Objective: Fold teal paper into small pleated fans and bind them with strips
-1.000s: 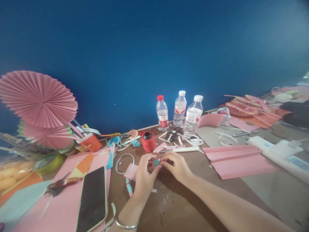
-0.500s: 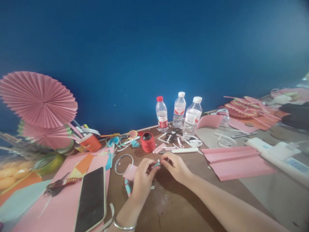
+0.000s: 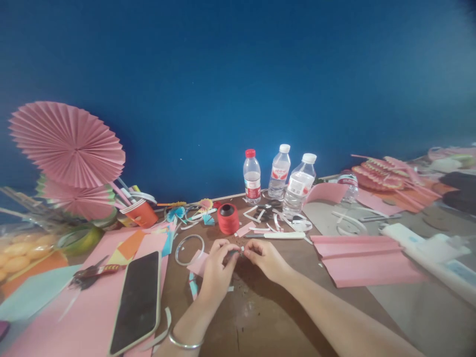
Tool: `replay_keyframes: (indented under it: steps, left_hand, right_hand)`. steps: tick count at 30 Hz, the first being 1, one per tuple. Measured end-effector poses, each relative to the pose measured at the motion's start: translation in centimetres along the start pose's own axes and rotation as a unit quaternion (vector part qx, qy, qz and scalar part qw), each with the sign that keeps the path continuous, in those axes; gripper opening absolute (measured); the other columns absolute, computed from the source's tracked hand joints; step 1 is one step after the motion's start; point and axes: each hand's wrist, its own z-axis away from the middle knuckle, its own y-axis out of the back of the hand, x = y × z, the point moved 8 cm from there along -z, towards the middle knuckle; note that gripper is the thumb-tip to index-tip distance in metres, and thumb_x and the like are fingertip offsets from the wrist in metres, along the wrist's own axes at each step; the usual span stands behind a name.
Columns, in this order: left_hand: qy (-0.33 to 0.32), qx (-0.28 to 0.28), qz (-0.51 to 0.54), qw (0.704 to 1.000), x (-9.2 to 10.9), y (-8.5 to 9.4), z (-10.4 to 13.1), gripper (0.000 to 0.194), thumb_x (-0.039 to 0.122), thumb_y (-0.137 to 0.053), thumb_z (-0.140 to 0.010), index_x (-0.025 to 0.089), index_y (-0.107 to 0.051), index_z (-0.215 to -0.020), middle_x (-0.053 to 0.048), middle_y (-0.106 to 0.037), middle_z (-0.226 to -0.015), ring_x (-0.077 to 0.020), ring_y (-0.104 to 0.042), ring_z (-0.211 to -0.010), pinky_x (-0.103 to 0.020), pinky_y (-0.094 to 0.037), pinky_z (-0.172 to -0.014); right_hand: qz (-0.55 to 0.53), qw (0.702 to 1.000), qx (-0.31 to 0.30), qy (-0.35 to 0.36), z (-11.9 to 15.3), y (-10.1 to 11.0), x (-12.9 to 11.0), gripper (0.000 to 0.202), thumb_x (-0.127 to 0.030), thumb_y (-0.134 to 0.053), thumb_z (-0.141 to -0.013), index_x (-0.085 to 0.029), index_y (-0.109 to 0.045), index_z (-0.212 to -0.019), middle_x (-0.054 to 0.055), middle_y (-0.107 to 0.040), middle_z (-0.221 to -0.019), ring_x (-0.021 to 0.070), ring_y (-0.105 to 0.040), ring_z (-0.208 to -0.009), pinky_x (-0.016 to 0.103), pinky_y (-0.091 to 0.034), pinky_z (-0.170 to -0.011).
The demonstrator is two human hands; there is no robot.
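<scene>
Over the brown tabletop (image 3: 260, 317), my left hand (image 3: 219, 265) is closed in a pinch on a small light-coloured piece (image 3: 241, 250), perhaps paper. My right hand (image 3: 266, 258) pinches at the other side of that piece, its fingertips close to those of the left. The piece is mostly hidden by the fingers. Just beyond the hands stands a red thread spool (image 3: 228, 219). A pink paper scrap (image 3: 198, 263) lies beside my left hand, near a clear ring (image 3: 189, 249). Behind my right hand lies a white-handled knife (image 3: 284, 235).
Three bottles (image 3: 252, 178) stand by the blue wall. A phone (image 3: 137, 302) rests on pink paper at left, near scissors (image 3: 92, 275). Folded pink paper (image 3: 368, 260) and a power strip (image 3: 427, 253) lie right. Pink paper fans (image 3: 70, 144) stand at far left.
The camera view has shifted slightly. The fingertips of both hands have come closer together, and less of the small piece shows between them.
</scene>
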Motion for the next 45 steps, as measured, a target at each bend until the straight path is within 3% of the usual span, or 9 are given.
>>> replay_keyframes:
  steps: [4, 9, 13, 16, 19, 29, 33, 37, 45]
  left_hand:
    - [-0.037, 0.034, -0.056, 0.997, 0.4, 0.6, 0.0, 0.013, 0.022, -0.052, -0.079, 0.022, -0.064, -0.083, -0.005, -0.052, -0.098, -0.0218, -0.049, -0.097, -0.037, -0.040, -0.084]
    - [-0.039, 0.062, -0.097, 0.993, 0.4, 1.0, 0.1, 0.012, 0.024, -0.053, -0.079, 0.022, -0.064, -0.080, -0.006, -0.051, -0.102, -0.0244, -0.047, -0.101, -0.042, -0.038, -0.087]
    - [-0.023, 0.036, -0.059, 0.997, 0.3, 0.4, 0.2, 0.012, 0.028, -0.052, -0.080, 0.022, -0.063, -0.080, -0.006, -0.051, -0.102, -0.0236, -0.049, -0.098, -0.040, -0.041, -0.083]
    - [-0.011, 0.019, -0.018, 1.000, 0.1, 0.0, 0.2, 0.012, 0.028, -0.052, -0.080, 0.021, -0.061, -0.079, -0.006, -0.052, -0.098, -0.0222, -0.052, -0.094, -0.037, -0.043, -0.081]
    - [-0.007, 0.019, 0.005, 1.000, 0.1, -0.1, 0.3, 0.011, 0.027, -0.053, -0.079, 0.020, -0.062, -0.079, -0.006, -0.053, -0.095, -0.0212, -0.053, -0.091, -0.036, -0.043, -0.079]
    - [0.001, 0.021, 0.043, 0.999, 0.4, 0.2, 0.4, 0.011, 0.027, -0.053, -0.079, 0.019, -0.060, -0.078, -0.006, -0.053, -0.093, -0.0205, -0.051, -0.090, -0.035, -0.041, -0.081]
    - [0.000, 0.025, 0.054, 0.998, 0.3, 0.2, 0.4, 0.011, 0.027, -0.051, -0.080, 0.020, -0.059, -0.078, -0.005, -0.052, -0.090, -0.0199, -0.051, -0.088, -0.036, -0.040, -0.081]
    - [0.000, 0.014, 0.061, 0.998, 0.4, 0.1, 0.5, 0.007, 0.022, -0.051, -0.078, 0.019, -0.057, -0.076, -0.005, -0.052, -0.091, -0.0197, -0.050, -0.088, -0.034, -0.040, -0.080]
    - [0.011, 0.057, 0.088, 0.994, -0.7, 0.9, 0.4, 0.007, 0.019, -0.047, -0.076, 0.019, -0.054, -0.074, -0.004, -0.053, -0.085, -0.0191, -0.051, -0.084, -0.032, -0.040, -0.077]
  right_hand:
    - [0.024, 0.999, -0.001, 0.030, 0.0, 0.0, -0.5, 0.012, -0.025, -0.049, -0.081, -0.018, -0.053, -0.072, -0.003, -0.049, -0.067, 0.0120, -0.045, -0.064, 0.024, -0.036, -0.061]
    - [-0.019, 0.996, -0.007, 0.089, -0.2, 0.3, -1.4, 0.017, -0.027, -0.050, -0.080, -0.018, -0.051, -0.066, 0.001, -0.051, -0.079, 0.0147, -0.049, -0.077, 0.027, -0.039, -0.073]
    - [-0.114, 0.992, -0.027, 0.042, -0.4, 0.1, -0.5, 0.018, -0.031, -0.053, -0.079, -0.017, -0.053, -0.067, 0.004, -0.055, -0.090, 0.0112, -0.047, -0.064, 0.024, -0.038, -0.057]
    - [-0.165, 0.985, -0.039, -0.007, -0.4, -0.4, 0.3, 0.021, -0.037, -0.051, -0.080, -0.017, -0.054, -0.073, 0.000, -0.053, -0.068, 0.0090, -0.041, -0.051, 0.021, -0.033, -0.047]
    - [-0.176, 0.984, -0.025, -0.021, -0.5, -0.3, 0.6, 0.025, -0.041, -0.052, -0.078, -0.018, -0.051, -0.071, -0.004, -0.048, -0.054, 0.0088, -0.037, -0.046, 0.021, -0.028, -0.043]
    - [-0.209, 0.976, -0.042, -0.036, 0.0, -1.3, 0.7, 0.026, -0.044, -0.049, -0.079, -0.019, -0.044, -0.072, -0.002, -0.048, -0.059, 0.0074, -0.037, -0.044, 0.019, -0.025, -0.039]
    - [-0.125, 0.992, 0.005, -0.013, -0.1, -0.5, 0.7, 0.027, -0.043, -0.051, -0.077, -0.018, -0.046, -0.066, -0.006, -0.038, -0.050, 0.0076, -0.032, -0.043, 0.019, -0.026, -0.039]
    - [-0.073, 0.995, 0.059, 0.021, -0.1, 0.8, 0.3, 0.020, -0.035, -0.057, -0.072, -0.017, -0.053, -0.063, -0.004, -0.043, -0.055, 0.0101, -0.038, -0.051, 0.022, -0.032, -0.049]
    - [-0.024, 0.968, 0.248, 0.039, 0.8, 4.9, -0.2, 0.017, -0.032, -0.047, -0.079, -0.018, -0.052, -0.070, 0.000, -0.049, -0.064, 0.0161, -0.046, -0.064, 0.028, -0.037, -0.063]
